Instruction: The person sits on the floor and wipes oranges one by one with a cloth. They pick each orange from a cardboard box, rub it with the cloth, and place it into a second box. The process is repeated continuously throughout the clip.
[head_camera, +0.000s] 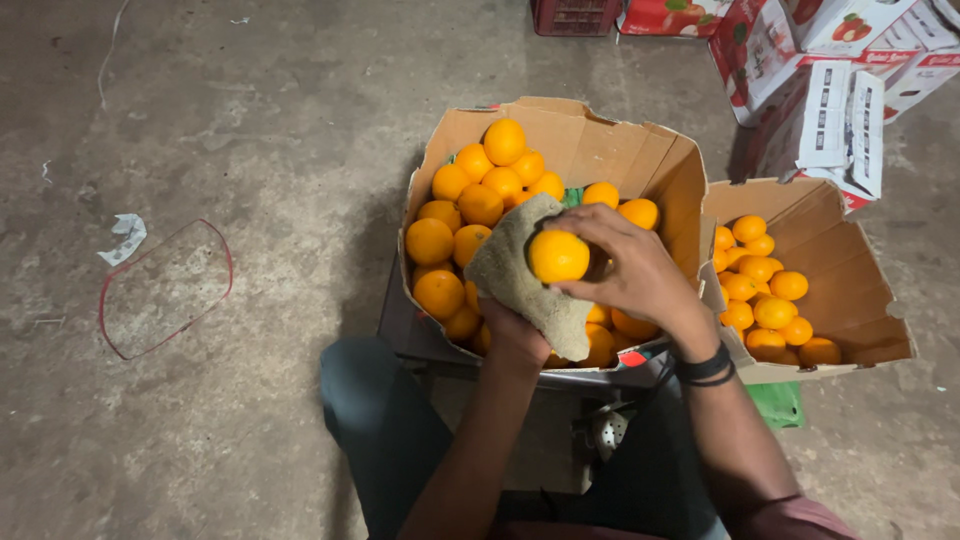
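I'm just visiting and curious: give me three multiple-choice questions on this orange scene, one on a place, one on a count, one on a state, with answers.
1. Where is the cloth?
A. on the floor
B. over the left hand, above the big box
C. in the smaller box

2. How many open cardboard boxes hold oranges?
A. one
B. two
C. four

3. What is the state of the right hand?
A. closed on one orange
B. open and empty
C. resting on the floor

Answers:
1 B, the cloth drapes over that hand above the heap of oranges.
2 B, a big box and a smaller one beside it.
3 A, its fingers wrap the orange against the cloth.
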